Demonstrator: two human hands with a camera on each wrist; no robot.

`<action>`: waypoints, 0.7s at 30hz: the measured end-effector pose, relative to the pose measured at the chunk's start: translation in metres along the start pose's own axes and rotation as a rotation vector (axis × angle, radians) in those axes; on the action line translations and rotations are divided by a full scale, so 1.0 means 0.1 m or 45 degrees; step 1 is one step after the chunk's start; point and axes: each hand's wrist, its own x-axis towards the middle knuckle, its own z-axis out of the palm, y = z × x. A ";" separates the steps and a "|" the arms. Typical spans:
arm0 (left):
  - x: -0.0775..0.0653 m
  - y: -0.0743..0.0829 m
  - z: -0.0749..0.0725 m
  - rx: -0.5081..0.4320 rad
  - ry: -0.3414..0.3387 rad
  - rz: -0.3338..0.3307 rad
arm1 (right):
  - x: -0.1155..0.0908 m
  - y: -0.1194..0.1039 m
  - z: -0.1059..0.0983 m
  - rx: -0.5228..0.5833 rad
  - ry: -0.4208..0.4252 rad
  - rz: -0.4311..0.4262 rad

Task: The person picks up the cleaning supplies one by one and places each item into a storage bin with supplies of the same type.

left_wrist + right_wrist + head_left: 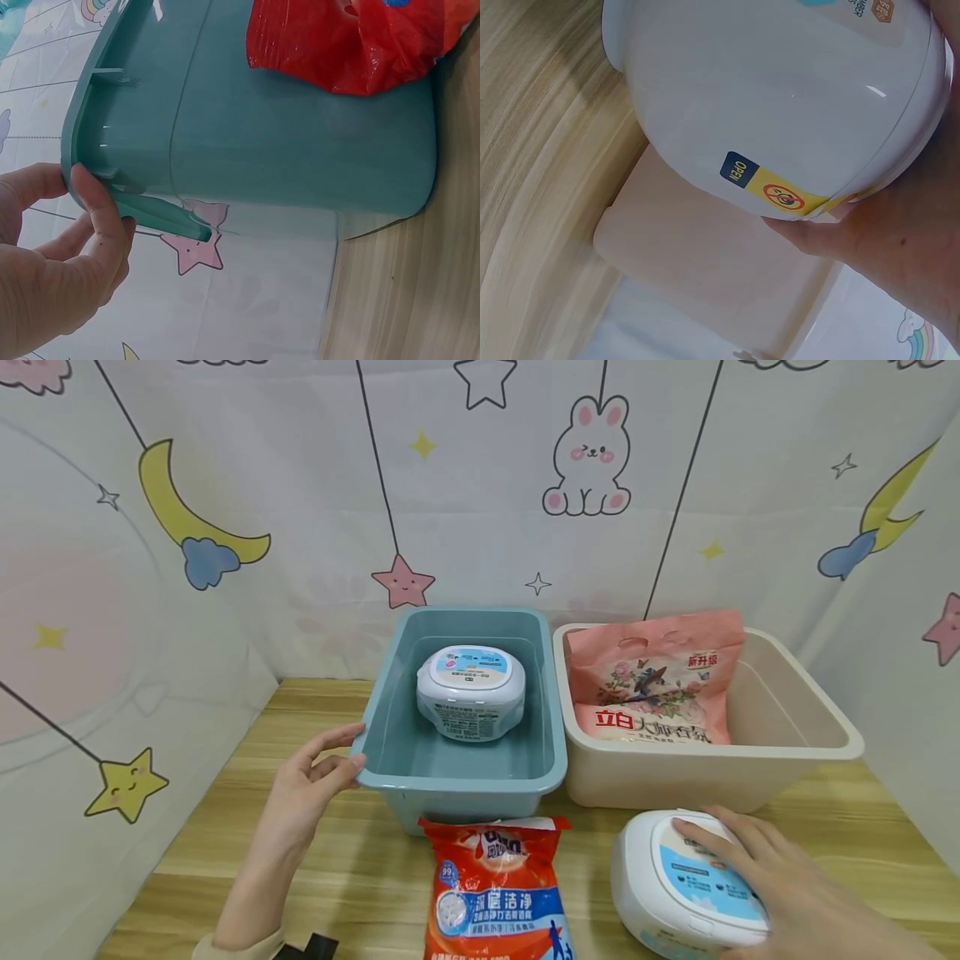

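Observation:
My left hand point(315, 781) pinches the left rim of a blue-green plastic bin point(461, 785) near its front corner. In the left wrist view, fingertips point(91, 187) lie on both sides of that rim. Inside the bin stands a white lidded tub point(472, 693) with a blue label on top. My right hand point(780, 885) grips a second white tub point(637, 885) from above, tilted in front of the beige bin. Its "OPEN" tab point(739, 169) and part of my hand show in the right wrist view. The palm side of that hand is hidden.
A red and blue detergent bag point(495, 893) leans at the front of the blue-green bin. The beige bin point(705, 777) stands right beside it, with a pink detergent bag point(660, 685) in its left part. All are on a wood-grain table point(330, 860) before a printed curtain point(480, 485).

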 end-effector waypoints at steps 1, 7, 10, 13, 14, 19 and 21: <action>0.00 0.00 0.00 0.003 0.000 0.002 | 0.00 0.00 0.01 0.007 0.006 -0.006; 0.00 -0.01 0.00 0.004 -0.002 0.001 | -0.01 0.01 0.02 0.014 0.015 -0.010; 0.00 -0.01 -0.01 0.000 -0.001 -0.001 | 0.01 0.00 0.02 0.019 0.008 -0.004; -0.01 -0.01 -0.01 0.001 -0.004 -0.004 | 0.00 0.00 0.02 0.014 0.012 0.012; -0.01 -0.01 -0.01 0.004 -0.004 -0.005 | 0.00 0.00 0.02 0.006 0.021 0.004; 0.00 -0.02 -0.01 0.016 -0.009 -0.019 | 0.01 0.01 0.03 -0.004 0.031 -0.014; 0.00 -0.01 -0.01 0.015 -0.008 -0.020 | 0.02 0.01 0.02 0.009 0.019 -0.009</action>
